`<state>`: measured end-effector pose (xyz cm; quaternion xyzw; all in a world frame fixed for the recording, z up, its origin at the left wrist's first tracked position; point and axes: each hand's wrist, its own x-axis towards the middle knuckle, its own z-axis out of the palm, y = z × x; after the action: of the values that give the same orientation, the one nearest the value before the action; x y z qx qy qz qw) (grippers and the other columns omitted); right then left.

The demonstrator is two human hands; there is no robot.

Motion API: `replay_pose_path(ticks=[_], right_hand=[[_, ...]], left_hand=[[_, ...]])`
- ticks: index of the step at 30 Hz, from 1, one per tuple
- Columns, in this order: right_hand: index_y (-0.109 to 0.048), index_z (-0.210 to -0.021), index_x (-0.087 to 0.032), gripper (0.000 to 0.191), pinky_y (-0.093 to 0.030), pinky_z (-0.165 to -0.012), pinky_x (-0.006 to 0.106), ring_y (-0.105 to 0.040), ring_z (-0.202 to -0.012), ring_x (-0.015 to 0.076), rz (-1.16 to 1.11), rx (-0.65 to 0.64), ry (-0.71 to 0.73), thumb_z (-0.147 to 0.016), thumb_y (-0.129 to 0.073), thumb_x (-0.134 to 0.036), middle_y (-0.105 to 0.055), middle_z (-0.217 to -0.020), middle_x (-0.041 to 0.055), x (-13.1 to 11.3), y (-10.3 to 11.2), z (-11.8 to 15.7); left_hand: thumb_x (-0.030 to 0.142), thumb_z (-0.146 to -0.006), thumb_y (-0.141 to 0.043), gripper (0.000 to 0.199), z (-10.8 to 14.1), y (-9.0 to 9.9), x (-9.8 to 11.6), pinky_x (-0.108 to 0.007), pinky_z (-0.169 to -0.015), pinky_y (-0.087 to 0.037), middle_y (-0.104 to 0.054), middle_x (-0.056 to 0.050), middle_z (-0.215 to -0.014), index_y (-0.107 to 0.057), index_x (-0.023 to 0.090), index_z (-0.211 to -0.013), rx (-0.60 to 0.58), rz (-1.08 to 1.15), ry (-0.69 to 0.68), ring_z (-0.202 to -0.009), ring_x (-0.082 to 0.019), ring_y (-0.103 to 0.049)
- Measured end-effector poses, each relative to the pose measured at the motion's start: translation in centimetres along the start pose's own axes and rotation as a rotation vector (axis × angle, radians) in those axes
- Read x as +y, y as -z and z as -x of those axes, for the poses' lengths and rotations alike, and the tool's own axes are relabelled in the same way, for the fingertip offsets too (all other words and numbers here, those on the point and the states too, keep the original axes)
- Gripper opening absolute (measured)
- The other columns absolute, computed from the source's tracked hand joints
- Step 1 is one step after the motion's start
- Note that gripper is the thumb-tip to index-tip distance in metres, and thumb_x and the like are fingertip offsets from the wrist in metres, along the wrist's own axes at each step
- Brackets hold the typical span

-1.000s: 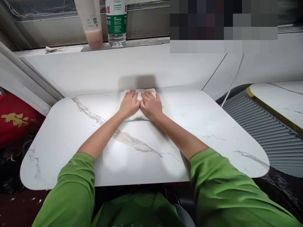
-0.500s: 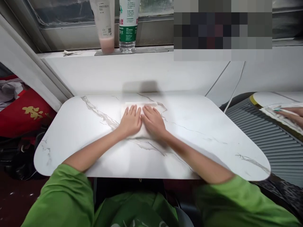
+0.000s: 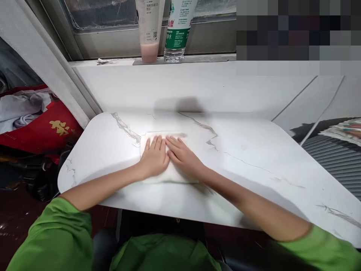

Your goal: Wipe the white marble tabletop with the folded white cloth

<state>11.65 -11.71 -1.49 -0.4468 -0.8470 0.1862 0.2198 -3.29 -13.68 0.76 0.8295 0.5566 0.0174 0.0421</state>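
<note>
A folded white cloth [image 3: 177, 174] lies flat on the white marble-patterned tabletop [image 3: 245, 180]. My left hand [image 3: 155, 156] rests palm down on the cloth's left part, its fingers stretched out and pointing away from me. Beside it my right hand [image 3: 183, 156] also presses flat on the cloth, fingers extended toward the upper left. The two hands meet near the cloth's middle and hide part of it. Neither hand grips the cloth; both lie on top of it.
A pink-bottomed tube [image 3: 149, 34] and a clear bottle with a green label [image 3: 179, 32] stand on the window ledge. A red bag [image 3: 42, 128] with cloth in it is at the left. At the right, another person's hand [image 3: 355, 128] touches a whitish cloth above a grey ribbed surface [image 3: 329, 154].
My hands and the cloth have slid slightly toward me and to the left on the tabletop. The camera view has turned left, so the surroundings appear farther right.
</note>
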Motion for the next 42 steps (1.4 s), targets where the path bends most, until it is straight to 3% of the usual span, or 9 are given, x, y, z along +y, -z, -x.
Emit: replay_pose_path(ticks=[8, 14, 18, 21, 28, 32, 34, 37, 42], right_hand=[[-0.050, -0.133, -0.005, 0.052, -0.025, -0.113, 0.043, -0.039, -0.133, 0.0215, 0.127, 0.183, -0.089, -0.088, -0.026, -0.018, -0.048, -0.140, 0.0131, 4.6, -0.9, -11.9], [-0.049, -0.132, -0.003, 0.051, -0.026, -0.112, 0.042, -0.040, -0.132, 0.0227, 0.199, 0.199, -0.106, -0.088, -0.027, -0.016, -0.047, -0.141, 0.0144, 5.4, -0.7, -13.7], [-0.047, -0.134, -0.001, 0.051, -0.025, -0.112, 0.040, -0.039, -0.133, 0.0230, 0.253, 0.193, -0.109, -0.089, -0.026, -0.015, -0.046, -0.142, 0.0145, 4.2, -0.9, -12.0], [-0.046, -0.134, 0.001, 0.052, -0.024, -0.113, 0.040, -0.038, -0.133, 0.0244, 0.286, 0.170, -0.087, -0.090, -0.027, -0.016, -0.045, -0.142, 0.0155, 2.1, -1.3, -9.1], [-0.041, -0.137, 0.004, 0.052, -0.024, -0.114, 0.046, -0.031, -0.137, 0.0268, 0.311, 0.116, 0.065, -0.092, -0.025, -0.019, -0.040, -0.144, 0.0186, -5.8, -3.1, 2.2], [-0.037, -0.139, 0.003, 0.053, -0.021, -0.115, 0.049, -0.024, -0.140, 0.0279, 0.296, 0.056, 0.204, -0.093, -0.029, -0.021, -0.034, -0.147, 0.0198, -8.8, -3.3, 5.6], [-0.036, -0.140, 0.003, 0.054, -0.020, -0.115, 0.050, -0.023, -0.140, 0.0285, 0.280, 0.019, 0.240, -0.093, -0.030, -0.023, -0.033, -0.148, 0.0203, -9.4, -3.3, 5.5], [-0.036, -0.140, 0.004, 0.055, -0.018, -0.115, 0.050, -0.024, -0.140, 0.0296, 0.262, -0.024, 0.244, -0.093, -0.029, -0.024, -0.034, -0.147, 0.0211, -9.6, -3.7, 3.2], [-0.034, -0.140, 0.006, 0.056, -0.014, -0.116, 0.046, -0.026, -0.139, 0.0292, 0.262, -0.012, 0.089, -0.092, -0.028, -0.022, -0.034, -0.147, 0.0209, -9.0, -5.4, -4.1]], left_hand=[[0.021, -0.094, -0.027, 0.051, -11.8, 0.4, -6.3, -0.040, -0.116, -0.014, -0.031, -0.012, -0.150, -0.034, 0.006, -0.141, 0.098, 0.044, 0.009, -0.140, -0.021, -0.025], [0.022, -0.093, -0.028, 0.051, -14.0, 0.0, -7.6, -0.039, -0.116, -0.014, -0.032, -0.011, -0.150, -0.035, 0.008, -0.141, 0.129, 0.054, -0.002, -0.139, -0.020, -0.026], [0.022, -0.093, -0.028, 0.051, -12.2, -0.1, -6.9, -0.041, -0.116, -0.015, -0.031, -0.011, -0.150, -0.035, 0.008, -0.141, 0.138, 0.033, 0.013, -0.140, -0.021, -0.025], [0.023, -0.094, -0.027, 0.051, -8.9, -0.2, -5.8, -0.043, -0.116, -0.015, -0.031, -0.013, -0.150, -0.036, 0.006, -0.141, 0.143, 0.001, 0.000, -0.140, -0.022, -0.026], [0.024, -0.094, -0.025, 0.051, 5.3, -0.5, -2.3, -0.048, -0.116, -0.015, -0.032, -0.017, -0.149, -0.036, 0.003, -0.140, 0.192, -0.030, -0.095, -0.141, -0.026, -0.021], [0.022, -0.094, -0.027, 0.052, 11.0, -0.1, -1.1, -0.048, -0.116, -0.017, -0.030, -0.015, -0.150, -0.031, 0.004, -0.142, 0.182, -0.010, -0.066, -0.142, -0.025, -0.017], [0.022, -0.093, -0.027, 0.052, 11.9, 0.1, -1.4, -0.048, -0.116, -0.018, -0.030, -0.015, -0.150, -0.030, 0.004, -0.143, 0.178, 0.000, -0.052, -0.142, -0.024, -0.018], [0.022, -0.093, -0.027, 0.052, 11.0, 0.3, -3.6, -0.047, -0.116, -0.018, -0.033, -0.016, -0.149, -0.031, 0.005, -0.141, 0.167, 0.027, -0.043, -0.141, -0.024, -0.021], [0.029, -0.092, -0.032, 0.050, 4.7, 1.0, -10.9, -0.046, -0.116, -0.018, -0.036, -0.015, -0.147, -0.035, 0.009, -0.139, 0.114, 0.100, -0.108, -0.139, -0.024, -0.027]])
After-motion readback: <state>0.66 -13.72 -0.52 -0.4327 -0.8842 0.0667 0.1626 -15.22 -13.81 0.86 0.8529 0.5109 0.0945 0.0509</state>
